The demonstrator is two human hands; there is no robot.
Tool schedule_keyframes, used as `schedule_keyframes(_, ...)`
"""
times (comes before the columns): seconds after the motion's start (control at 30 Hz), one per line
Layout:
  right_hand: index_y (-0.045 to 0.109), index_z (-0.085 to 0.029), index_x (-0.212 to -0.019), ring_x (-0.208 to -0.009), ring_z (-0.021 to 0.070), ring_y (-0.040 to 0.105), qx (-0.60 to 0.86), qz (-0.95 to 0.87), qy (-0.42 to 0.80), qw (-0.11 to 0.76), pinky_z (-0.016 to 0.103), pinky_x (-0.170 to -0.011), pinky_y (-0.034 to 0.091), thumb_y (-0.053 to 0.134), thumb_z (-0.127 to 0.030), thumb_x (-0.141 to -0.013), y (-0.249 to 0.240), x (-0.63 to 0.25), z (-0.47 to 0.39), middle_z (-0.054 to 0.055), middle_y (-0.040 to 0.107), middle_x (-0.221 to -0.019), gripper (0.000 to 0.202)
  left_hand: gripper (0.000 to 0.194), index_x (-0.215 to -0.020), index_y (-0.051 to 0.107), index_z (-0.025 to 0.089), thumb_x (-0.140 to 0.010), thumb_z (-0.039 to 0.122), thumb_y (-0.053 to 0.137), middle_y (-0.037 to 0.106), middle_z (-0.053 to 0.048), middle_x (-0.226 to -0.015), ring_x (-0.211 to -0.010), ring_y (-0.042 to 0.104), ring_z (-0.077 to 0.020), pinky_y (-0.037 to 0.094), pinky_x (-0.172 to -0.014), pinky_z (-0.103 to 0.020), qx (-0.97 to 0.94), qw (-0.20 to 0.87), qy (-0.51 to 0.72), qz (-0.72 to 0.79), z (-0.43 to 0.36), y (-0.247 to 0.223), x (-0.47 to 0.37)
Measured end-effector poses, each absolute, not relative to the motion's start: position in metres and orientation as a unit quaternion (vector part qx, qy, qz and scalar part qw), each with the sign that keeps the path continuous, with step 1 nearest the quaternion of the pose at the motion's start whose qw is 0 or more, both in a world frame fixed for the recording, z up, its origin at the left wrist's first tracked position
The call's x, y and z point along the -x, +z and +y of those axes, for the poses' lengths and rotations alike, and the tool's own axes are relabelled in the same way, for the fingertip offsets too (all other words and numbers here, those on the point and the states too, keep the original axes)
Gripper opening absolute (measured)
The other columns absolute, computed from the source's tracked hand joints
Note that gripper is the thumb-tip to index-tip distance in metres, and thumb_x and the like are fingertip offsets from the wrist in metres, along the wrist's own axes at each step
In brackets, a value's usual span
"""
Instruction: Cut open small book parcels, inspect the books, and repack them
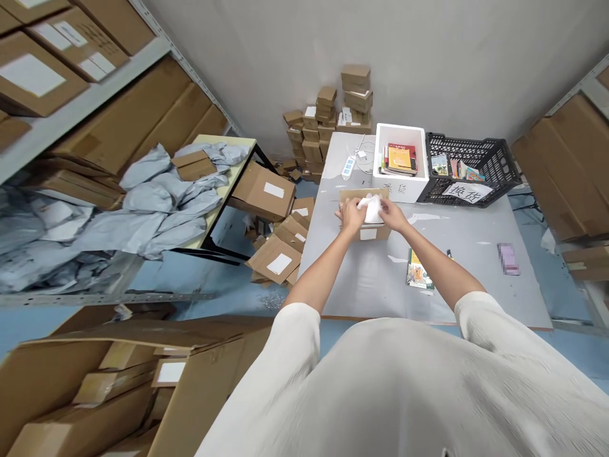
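Observation:
A small open cardboard box stands on the grey table, its back flap raised and a white label on its front. Over its opening is a crumpled white sheet, which looks like paper or thin foam. My left hand grips the left edge of this sheet with bent fingers. At the right edge, my right hand pinches the sheet between thumb and fingers. Whatever lies inside the box is hidden under the sheet and my hands.
Behind the box are a white foam bin and a black crate, both with books. A power strip, a booklet and a pinkish item lie on the table. Cartons and grey mailers fill the left.

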State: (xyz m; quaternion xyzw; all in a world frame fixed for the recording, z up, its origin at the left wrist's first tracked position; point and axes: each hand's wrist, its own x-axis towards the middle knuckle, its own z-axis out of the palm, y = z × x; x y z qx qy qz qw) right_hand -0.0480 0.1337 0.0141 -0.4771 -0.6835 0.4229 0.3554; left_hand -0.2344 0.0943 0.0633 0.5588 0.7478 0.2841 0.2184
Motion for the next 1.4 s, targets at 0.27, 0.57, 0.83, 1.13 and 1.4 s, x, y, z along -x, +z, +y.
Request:
schedule_keyframes(0.27, 0.067, -0.022, -0.143, -0.126, 0.0315, 0.068, 0.579, -0.671, 0.341, 0.315, 0.054, -0.11, 0.058, 0.063, -0.032, -0.093, 0.009, -0.003, 0.108, 0.015, 0.066, -0.148, 0.052, 0.028, -0.122, 0.068, 0.022, -0.095, 0.028, 0.067, 0.076, -0.017, -0.123, -0.131, 0.06, -0.0411, 0.041, -0.11, -0.056, -0.593, 0.199, 0.215, 0.75, 0.105, 0.027, 0.239)
schedule_keyframes(0.57, 0.07, -0.021, -0.136, -0.122, 0.0298, 0.07, 0.599, -0.628, 0.365, 0.337, 0.052, -0.109, 0.058, 0.062, -0.034, -0.092, -0.008, -0.034, 0.092, 0.016, 0.068, -0.147, 0.047, 0.035, -0.104, 0.076, 0.02, -0.109, 0.03, 0.042, 0.077, -0.017, -0.109, -0.116, 0.068, -0.037, 0.04, -0.11, -0.052, -0.695, 0.228, 0.123, 0.67, 0.097, 0.033, 0.232)
schedule_keyframes(0.83, 0.075, -0.019, -0.125, -0.111, 0.0257, 0.073, 0.66, -0.58, 0.369, 0.301, 0.051, -0.114, 0.055, 0.061, -0.029, -0.087, -0.042, -0.094, 0.057, 0.014, 0.074, -0.137, 0.041, 0.035, -0.126, 0.072, 0.025, -0.109, 0.024, 0.041, 0.073, -0.014, -0.127, -0.126, 0.061, -0.0331, 0.038, -0.111, -0.049, -0.765, 0.163, 0.226, 0.581, 0.064, 0.047, 0.184)
schedule_keyframes(1.13, 0.078, -0.02, -0.115, -0.109, 0.0257, 0.075, 0.731, -0.495, 0.407, 0.235, 0.046, -0.107, 0.058, 0.066, -0.022, -0.082, -0.082, -0.157, -0.007, 0.012, 0.079, -0.128, 0.035, 0.04, -0.133, 0.071, 0.025, -0.104, 0.018, 0.046, 0.073, -0.011, -0.135, -0.133, 0.062, -0.0309, 0.043, -0.114, -0.048, -0.804, 0.296, 0.16, 0.491, 0.01, -0.008, 0.088)
schedule_keyframes(1.4, 0.076, -0.021, -0.116, -0.119, 0.0316, 0.075, 0.77, -0.42, 0.445, 0.179, 0.05, -0.113, 0.055, 0.073, -0.021, -0.077, -0.128, -0.185, -0.065, 0.011, 0.081, -0.122, 0.04, 0.056, -0.151, 0.062, 0.019, -0.096, 0.013, 0.054, 0.068, -0.013, -0.153, -0.141, 0.063, -0.0305, 0.049, -0.12, -0.043, -0.69, 0.487, 0.029, 0.535, -0.04, -0.096, 0.052)
